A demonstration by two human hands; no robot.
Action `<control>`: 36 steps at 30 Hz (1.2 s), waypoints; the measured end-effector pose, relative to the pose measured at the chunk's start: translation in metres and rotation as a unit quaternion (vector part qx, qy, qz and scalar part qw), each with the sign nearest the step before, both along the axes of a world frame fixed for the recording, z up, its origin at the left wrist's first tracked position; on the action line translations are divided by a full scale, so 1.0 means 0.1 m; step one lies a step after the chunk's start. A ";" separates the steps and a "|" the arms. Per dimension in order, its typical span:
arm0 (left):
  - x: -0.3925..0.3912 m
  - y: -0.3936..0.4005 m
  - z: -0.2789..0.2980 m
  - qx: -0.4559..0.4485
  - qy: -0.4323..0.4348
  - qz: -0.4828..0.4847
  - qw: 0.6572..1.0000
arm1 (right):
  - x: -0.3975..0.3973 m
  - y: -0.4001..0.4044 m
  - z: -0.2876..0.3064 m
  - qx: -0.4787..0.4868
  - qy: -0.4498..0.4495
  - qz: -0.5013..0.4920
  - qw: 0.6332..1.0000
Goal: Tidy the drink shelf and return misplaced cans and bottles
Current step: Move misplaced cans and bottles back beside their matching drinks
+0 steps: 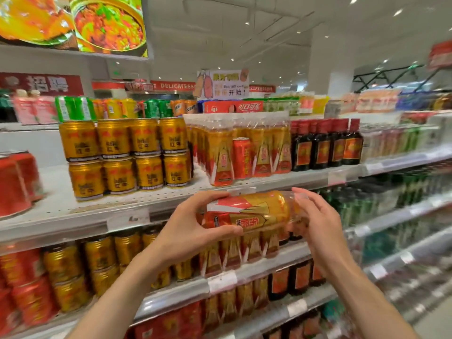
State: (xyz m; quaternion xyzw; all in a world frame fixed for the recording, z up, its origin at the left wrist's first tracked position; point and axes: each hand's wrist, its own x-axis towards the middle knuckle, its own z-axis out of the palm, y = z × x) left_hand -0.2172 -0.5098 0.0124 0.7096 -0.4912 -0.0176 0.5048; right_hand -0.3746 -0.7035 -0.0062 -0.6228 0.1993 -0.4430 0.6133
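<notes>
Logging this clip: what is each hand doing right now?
Left hand: grips the base end of the bottle, held sideways.
Right hand: fingers curled round its cap end.

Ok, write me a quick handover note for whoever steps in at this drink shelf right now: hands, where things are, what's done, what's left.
Left hand grips the base end of the gold-and-red bottle; right hand holds its cap end. The bottle lies sideways in the air, in front of the shelf edge.
Matching bottles stand in a block on that shelf, between the gold cans and the dark bottles.
One red can stands among those matching bottles and looks misplaced.
Done: bottle picked up.
Left: stand it with its block, probably move the red can out.
</notes>
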 end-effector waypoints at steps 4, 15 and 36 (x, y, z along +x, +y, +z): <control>0.11 -0.53 0.05 -0.003 -0.015 -0.012 1.000 | 0.05 -0.48 0.10 0.008 -0.010 -0.019 1.000; 0.56 -1.44 0.21 -0.057 -0.064 0.016 0.996 | 0.64 -1.47 0.51 -0.096 -0.003 -0.023 0.995; 0.17 -1.61 0.42 0.054 -0.054 0.180 0.981 | 1.14 -1.95 0.92 -0.186 -0.077 0.191 0.961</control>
